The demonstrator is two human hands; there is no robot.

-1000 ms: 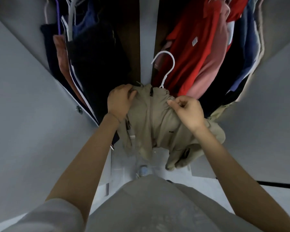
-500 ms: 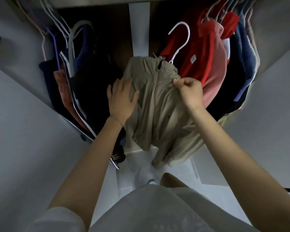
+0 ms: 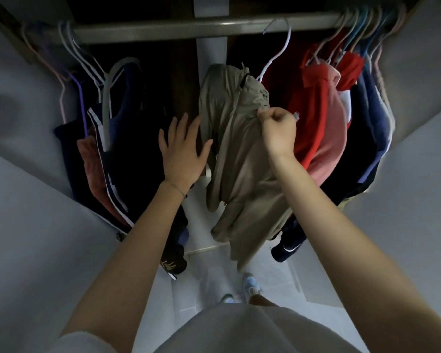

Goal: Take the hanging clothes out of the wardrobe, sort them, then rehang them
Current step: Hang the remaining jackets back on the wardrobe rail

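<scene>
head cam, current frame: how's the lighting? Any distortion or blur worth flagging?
Head view: dim and underexposed, so the dark clothes left of the beige garment lose nearly all detail. Head view: strong wide-angle warp bows the rail. Head view: left hand and right hand look slightly soft, and there is no glare.

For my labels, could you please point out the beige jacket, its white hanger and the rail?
beige jacket [image 3: 239, 149]: head view, front panel.
white hanger [image 3: 288, 42]: head view, hook stem.
rail [image 3: 150, 31]: head view, bare stretch.
</scene>
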